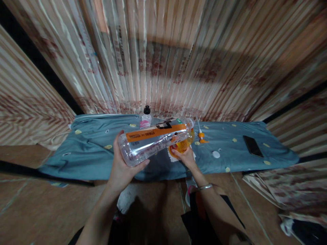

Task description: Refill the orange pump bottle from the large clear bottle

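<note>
My left hand (121, 170): gripping large clear bottle (153, 139), tilted, neck rightward. My right hand (186, 157): around yellow bottle (183, 146), partly behind clear neck. Orange pump (201, 135): on blue cloth (89, 158), beside.

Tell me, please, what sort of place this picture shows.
Perhaps a curtained sleeping corner in a home: pleated beige fabric curtains with reddish print hang behind a long, spread-out, patterned blue-green cloth, and straight black bars rise at its far corners.
</note>
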A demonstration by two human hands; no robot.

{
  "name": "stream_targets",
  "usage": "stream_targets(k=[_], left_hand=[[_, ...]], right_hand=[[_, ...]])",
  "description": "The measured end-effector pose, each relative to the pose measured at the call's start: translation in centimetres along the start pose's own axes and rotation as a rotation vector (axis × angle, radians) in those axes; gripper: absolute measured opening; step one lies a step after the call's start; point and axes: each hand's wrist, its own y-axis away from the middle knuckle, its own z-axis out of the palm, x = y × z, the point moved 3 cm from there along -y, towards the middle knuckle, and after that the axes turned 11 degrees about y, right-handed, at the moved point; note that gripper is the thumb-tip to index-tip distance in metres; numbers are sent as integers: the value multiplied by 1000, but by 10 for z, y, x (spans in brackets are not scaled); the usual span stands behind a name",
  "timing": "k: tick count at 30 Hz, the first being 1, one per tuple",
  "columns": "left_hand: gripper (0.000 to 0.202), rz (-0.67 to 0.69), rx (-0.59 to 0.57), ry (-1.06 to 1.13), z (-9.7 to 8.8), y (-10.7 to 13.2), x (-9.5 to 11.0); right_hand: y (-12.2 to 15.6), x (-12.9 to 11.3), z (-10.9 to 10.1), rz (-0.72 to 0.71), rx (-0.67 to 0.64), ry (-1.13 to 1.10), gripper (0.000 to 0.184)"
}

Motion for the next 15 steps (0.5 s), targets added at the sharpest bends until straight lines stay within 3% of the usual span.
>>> stream_targets(k=[8,15], left_hand=[[105,-49,40,6,4,-2,10],[97,-73,40,24,4,-3,10]], right_hand=[[1,-4,-1,6,1,9,72],[0,-4,-2,-27,31,48,63]])
